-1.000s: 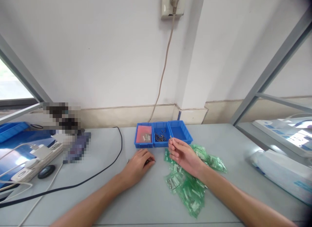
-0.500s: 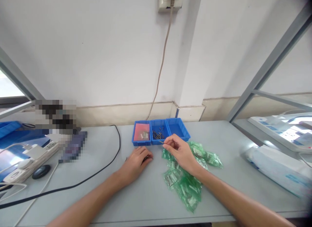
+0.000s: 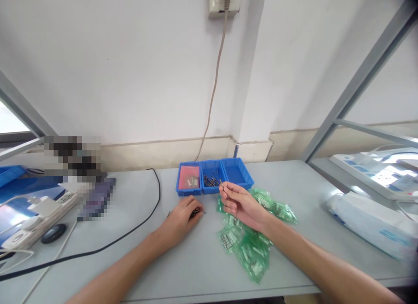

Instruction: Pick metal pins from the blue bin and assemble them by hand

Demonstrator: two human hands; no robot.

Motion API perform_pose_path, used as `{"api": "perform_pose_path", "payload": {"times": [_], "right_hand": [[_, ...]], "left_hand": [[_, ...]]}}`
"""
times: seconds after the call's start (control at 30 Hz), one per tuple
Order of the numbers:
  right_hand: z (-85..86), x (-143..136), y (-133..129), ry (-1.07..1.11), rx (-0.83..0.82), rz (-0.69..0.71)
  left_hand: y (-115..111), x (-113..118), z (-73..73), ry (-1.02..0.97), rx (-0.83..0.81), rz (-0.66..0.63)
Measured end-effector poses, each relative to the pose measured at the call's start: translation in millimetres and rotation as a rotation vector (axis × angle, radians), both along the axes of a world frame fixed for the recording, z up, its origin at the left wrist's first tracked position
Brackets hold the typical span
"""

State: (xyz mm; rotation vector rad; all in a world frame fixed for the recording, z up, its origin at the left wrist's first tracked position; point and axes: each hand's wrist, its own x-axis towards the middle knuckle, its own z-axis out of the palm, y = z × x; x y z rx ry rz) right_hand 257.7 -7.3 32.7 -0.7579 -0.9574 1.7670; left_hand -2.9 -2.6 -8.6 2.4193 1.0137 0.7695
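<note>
My left hand (image 3: 181,220) lies on the table with its fingers curled over several thin dark metal pins (image 3: 195,213), whose ends stick out on both sides. My right hand (image 3: 243,206) is raised above the green bags, its thumb and fingers pinching one small thin metal pin (image 3: 221,182); the exact kind is too small to tell. Just beyond it, the middle blue bin (image 3: 211,164) holds a loose heap of similar pins (image 3: 210,180). Joined on its left is a blue bin (image 3: 188,192) with a pink sheet (image 3: 188,172) and a small clear bag (image 3: 193,181).
A third blue bin (image 3: 237,171) stands at the right of the row. Green plastic bags (image 3: 251,251) with metal parts lie under and around my right forearm. A black cable (image 3: 130,230), a mouse (image 3: 54,233) and a power strip (image 3: 19,238) are left; a white package (image 3: 369,223) is right.
My right hand has turned palm-up a little and tipped the pin from nearly level to more upright, slightly higher. My left hand stays almost still. The whole view has shifted slightly.
</note>
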Motion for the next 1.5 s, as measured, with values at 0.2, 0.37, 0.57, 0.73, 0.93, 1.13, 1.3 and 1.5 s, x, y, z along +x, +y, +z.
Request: {"api": "perform_pose_path", "payload": {"times": [0.2, 0.37, 0.57, 0.73, 0.93, 1.13, 1.3, 1.5], "right_hand": [[-1.8, -4.2, -0.8, -0.146, 0.110, -0.066], [-9.6, -7.2, 1.7, -0.436, 0.318, -0.227], [-11.7, -7.0, 5.7, -0.454, 0.319, -0.330], [-11.2, -7.5, 6.0, -0.471, 0.285, -0.342], [-16.2, -8.0, 0.4, -0.848, 0.636, -0.264], [-21.3, -10.1, -5.2, -1.186, 0.999, 0.015], [-21.6, -13.9, -4.0, -1.247, 1.031, 0.074], [-22.5, -16.2, -4.1, -1.278, 1.048, 0.060]], "left_hand": [[1.3, 0.1, -0.8, 0.001, 0.004, -0.005], [0.3, 1.0, 1.3, -0.005, -0.009, 0.001], [-1.3, 1.5, 3.7, 0.008, -0.059, 0.028], [-2.2, 1.9, 8.7, 0.012, -0.057, 0.000], [-1.6, 2.4, 9.6, -0.003, -0.050, -0.029], [1.9, 3.7, 4.5, -0.047, -0.081, -0.010], [6.7, 4.9, 2.8, -0.077, -0.141, 0.022], [6.5, 4.7, 4.9, -0.107, -0.169, 0.025]]}}
